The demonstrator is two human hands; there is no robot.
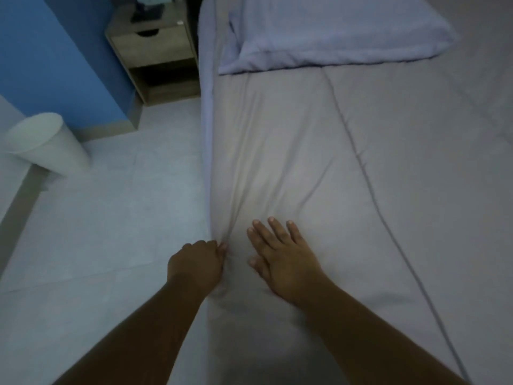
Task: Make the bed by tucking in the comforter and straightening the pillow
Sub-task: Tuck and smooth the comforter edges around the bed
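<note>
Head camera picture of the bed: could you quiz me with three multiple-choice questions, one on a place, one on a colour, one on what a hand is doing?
1. Where does the pillow lie?
A. On the floor
B. At the far end of the bed, near the nightstand
C. In the person's arms

2. What colour is the wall beside the nightstand?
A. Blue
B. Red
C. Yellow

3. What is the left hand doing?
A. Hanging free
B. Lying flat
C. Gripping a bunch of the comforter at the bed's edge

Answers: 1 B, the pillow sits at the far end by the nightstand; 2 A, the wall is plainly blue; 3 C, its fingers curl round gathered fabric, while the right hand lies flat on the comforter.
</note>
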